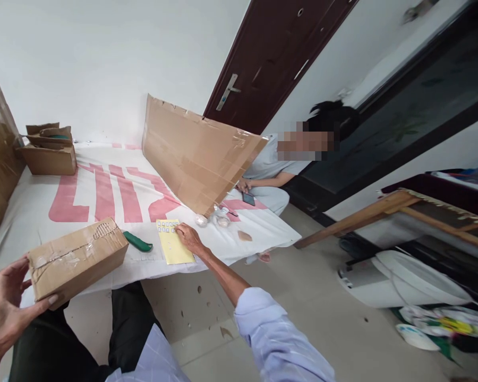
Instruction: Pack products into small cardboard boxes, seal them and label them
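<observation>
My left hand (6,310) grips the near end of a taped brown cardboard box (77,257) and holds it over my lap at the lower left. My right hand (188,236) reaches forward, fingers pinched on the top right corner of a yellow label sheet (174,246) that lies on a white banner with large red letters (103,196). Small white stickers sit in a row along the sheet's top edge. A green-handled cutter (137,242) lies on the banner between the box and the sheet.
A large flat cardboard panel (197,151) stands tilted behind the sheet. An open carton (48,151) sits at the far left. A person sits beyond the panel with a phone (248,198). Clear plastic bits (219,216) lie nearby. A wooden frame (402,209) and white appliance (398,278) stand right.
</observation>
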Demonstrator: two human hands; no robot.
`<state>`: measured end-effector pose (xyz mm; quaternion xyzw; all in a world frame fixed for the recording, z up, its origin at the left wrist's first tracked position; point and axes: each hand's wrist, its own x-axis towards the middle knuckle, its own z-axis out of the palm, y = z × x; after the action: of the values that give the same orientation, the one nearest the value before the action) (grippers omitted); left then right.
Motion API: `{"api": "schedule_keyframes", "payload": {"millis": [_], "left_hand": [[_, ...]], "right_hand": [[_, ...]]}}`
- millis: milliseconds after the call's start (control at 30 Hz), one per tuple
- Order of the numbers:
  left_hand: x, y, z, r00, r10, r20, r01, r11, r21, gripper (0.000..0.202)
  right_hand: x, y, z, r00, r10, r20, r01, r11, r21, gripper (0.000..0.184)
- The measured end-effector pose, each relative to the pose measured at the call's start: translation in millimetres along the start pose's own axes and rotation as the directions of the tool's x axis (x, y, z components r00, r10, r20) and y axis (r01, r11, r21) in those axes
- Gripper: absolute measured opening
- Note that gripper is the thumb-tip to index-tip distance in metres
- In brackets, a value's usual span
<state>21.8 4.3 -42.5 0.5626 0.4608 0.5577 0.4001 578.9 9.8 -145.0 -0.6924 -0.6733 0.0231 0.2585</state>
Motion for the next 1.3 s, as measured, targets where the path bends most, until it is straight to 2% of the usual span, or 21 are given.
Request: {"api": "schedule_keyframes", "payload": {"millis": [333, 433, 533, 767, 1000, 1133, 1200, 1300], "left_hand": [[-1.2, 3.8, -1.9, 0.999, -0.033, 0.031, 0.031, 0.999, 0.04, 0.088], [-1.4, 3.6, -1.0, 1.0, -0.023, 0.02, 0.022, 0.999, 0.042, 0.088], [-0.7, 1.4, -1.7, 0.998, -0.025, 0.053, 0.025, 1.0, 0.018, 0.091], [0.9, -6.0, -5.9, 0.998, -0.006, 0.063, 0.003, 0.999, 0.053, 0.09], [-6.6, 10.8, -9.6, 0.978, -0.019, 0.21, -0.003, 0.994, 0.107, 0.081], [-9.6, 10.8, -11.5, 0.97, -0.01, 0.242, -0.011, 0.996, 0.087, 0.082], [-10.9, 9.9, -11.7, 0.966, 0.006, 0.26, -0.026, 0.997, 0.075, 0.079], [-12.5, 10.5, -11.4, 0.96, 0.027, 0.278, -0.047, 0.997, 0.065, 0.074]], "right_hand": [[7.3, -4.8, 6.0, 1.0, 0.008, -0.004, -0.007, 0.999, 0.051, 0.023], [11.5, -5.7, 8.7, 0.999, 0.03, -0.021, -0.028, 0.997, 0.07, 0.018], [13.2, -7.6, 11.1, 0.998, 0.051, -0.039, -0.047, 0.995, 0.087, 0.014], [5.2, -13.0, 8.4, 0.986, 0.141, -0.089, -0.13, 0.984, 0.121, 0.018], [-5.4, -29.9, -0.7, 0.987, 0.131, -0.091, -0.113, 0.978, 0.173, 0.018], [-1.5, -55.1, -4.9, 0.991, 0.078, -0.104, -0.055, 0.976, 0.209, 0.023], [2.2, -80.9, -6.7, 0.994, 0.021, -0.111, 0.007, 0.97, 0.243, 0.025], [6.8, -134.7, -12.4, 0.981, -0.131, -0.14, 0.172, 0.923, 0.343, 0.027]]}}
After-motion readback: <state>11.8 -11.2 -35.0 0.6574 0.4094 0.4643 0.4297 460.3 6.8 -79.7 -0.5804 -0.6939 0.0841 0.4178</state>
